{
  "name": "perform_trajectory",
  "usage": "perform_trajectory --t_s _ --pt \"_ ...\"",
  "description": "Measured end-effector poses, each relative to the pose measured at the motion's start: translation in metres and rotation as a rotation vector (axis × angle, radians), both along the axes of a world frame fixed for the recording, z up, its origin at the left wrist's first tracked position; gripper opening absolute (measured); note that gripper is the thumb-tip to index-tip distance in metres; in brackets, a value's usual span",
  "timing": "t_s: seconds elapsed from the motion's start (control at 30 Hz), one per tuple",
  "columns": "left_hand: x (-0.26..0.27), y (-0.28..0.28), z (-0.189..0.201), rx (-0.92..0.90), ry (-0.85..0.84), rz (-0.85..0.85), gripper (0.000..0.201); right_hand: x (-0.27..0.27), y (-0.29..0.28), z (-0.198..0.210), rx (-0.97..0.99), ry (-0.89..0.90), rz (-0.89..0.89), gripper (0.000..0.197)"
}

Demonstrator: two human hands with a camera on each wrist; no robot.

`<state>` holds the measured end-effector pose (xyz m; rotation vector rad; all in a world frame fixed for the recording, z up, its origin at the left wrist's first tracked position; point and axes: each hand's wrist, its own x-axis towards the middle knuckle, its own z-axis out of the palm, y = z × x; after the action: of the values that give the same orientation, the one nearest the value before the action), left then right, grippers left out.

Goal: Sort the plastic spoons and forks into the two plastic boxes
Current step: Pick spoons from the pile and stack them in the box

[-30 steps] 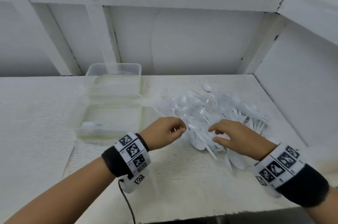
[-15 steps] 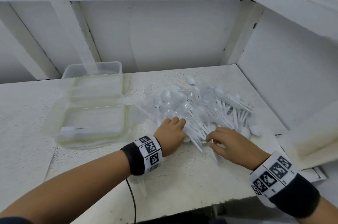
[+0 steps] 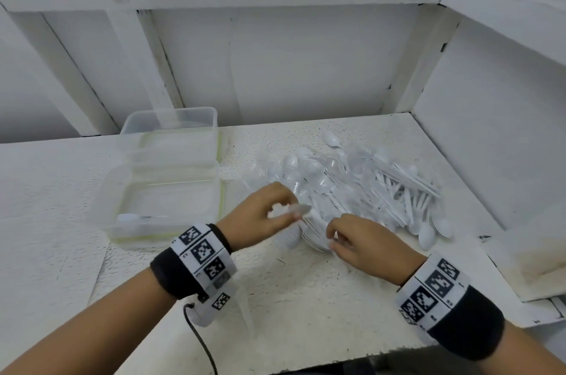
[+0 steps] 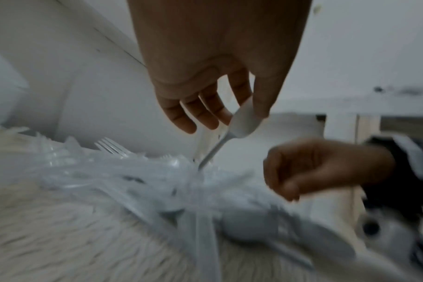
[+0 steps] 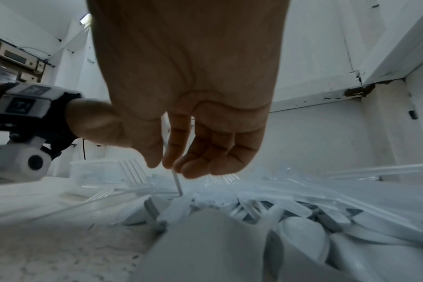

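Observation:
A heap of white and clear plastic spoons and forks [image 3: 361, 185] lies on the white table [image 3: 291, 307], right of two clear plastic boxes. The far box [image 3: 171, 126] looks empty; the near box [image 3: 122, 191] has one white spoon [image 3: 131, 217] lying in it. At the heap's near edge my left hand [image 3: 294, 211] [image 4: 239, 116] pinches a white spoon [image 4: 244, 124] by its bowl, with the handle pointing down into the heap. My right hand [image 3: 332, 241] [image 5: 162, 164] pinches a thin clear handle [image 5: 178, 184] between thumb and forefinger; its other end is buried in the heap.
White walls close the table in at the back and right. A pale board [image 3: 539, 264] lies at the right edge. A black cable [image 3: 199, 341] hangs from my left wrist over the front edge. Bare tabletop stretches left of the boxes.
My left hand has drawn back from the heap and lifted a white spoon by its bowl. My right hand has shifted left and closed thumb and finger on a thin handle.

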<state>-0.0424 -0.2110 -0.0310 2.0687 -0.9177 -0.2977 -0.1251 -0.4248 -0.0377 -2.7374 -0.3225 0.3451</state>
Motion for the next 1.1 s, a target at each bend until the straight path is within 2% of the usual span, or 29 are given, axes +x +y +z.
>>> perform_trajectory --t_s 0.03,0.13,0.23,0.37,0.43,0.5,0.63,0.7,0.77,0.8,0.87,0.97,1.03,1.1 --pt "-0.001 0.003 0.008 -0.087 0.069 0.075 0.034 0.001 0.001 -0.001 -0.013 -0.025 0.029 0.026" --pt "-0.001 0.011 0.028 -0.429 0.316 0.269 0.007 0.004 0.009 -0.005 -0.162 -0.078 0.145 0.039" --pt "0.001 0.012 0.04 -0.597 0.426 0.364 0.007 0.006 0.02 -0.011 -0.463 -0.173 0.213 0.044" --pt "0.002 0.012 0.038 -0.505 0.361 0.446 0.01 0.009 0.027 -0.02 -0.529 -0.275 0.201 0.039" --pt "0.001 0.011 0.032 -0.396 0.348 0.459 0.013 0.008 0.027 -0.022 -0.523 -0.274 0.218 0.04" --pt "0.002 0.011 0.026 -0.221 0.264 0.467 0.019 0.007 0.025 -0.023 -0.478 -0.263 0.237 0.04" --pt "0.004 0.01 0.017 0.003 0.178 0.389 0.023 0.006 0.023 -0.012 -0.204 -0.327 0.163 0.031" --pt "0.004 0.008 0.014 0.025 0.203 0.347 0.021 0.01 0.018 -0.005 0.005 -0.264 0.079 0.024" --pt "0.005 0.006 0.012 0.067 0.18 0.305 0.015 0.013 0.014 0.0 0.199 -0.153 -0.009 0.027" --pt "0.006 0.005 0.01 0.115 0.144 0.277 0.012 0.014 0.013 0.003 0.276 -0.156 -0.053 0.028" --pt "0.007 0.0 0.008 0.203 0.076 0.208 0.007 0.016 0.011 0.013 0.472 -0.223 -0.18 0.023" --pt "0.002 -0.012 0.007 0.362 -0.056 -0.002 0.016 0.019 0.009 0.032 0.864 -0.339 -0.441 0.015" --pt "-0.005 -0.024 0.005 0.493 -0.143 -0.155 0.023 0.023 0.006 0.044 1.002 -0.466 -0.533 0.018" --pt "-0.009 -0.035 0.0 0.612 -0.192 -0.261 0.028 0.025 0.006 0.05 1.067 -0.548 -0.534 0.021"
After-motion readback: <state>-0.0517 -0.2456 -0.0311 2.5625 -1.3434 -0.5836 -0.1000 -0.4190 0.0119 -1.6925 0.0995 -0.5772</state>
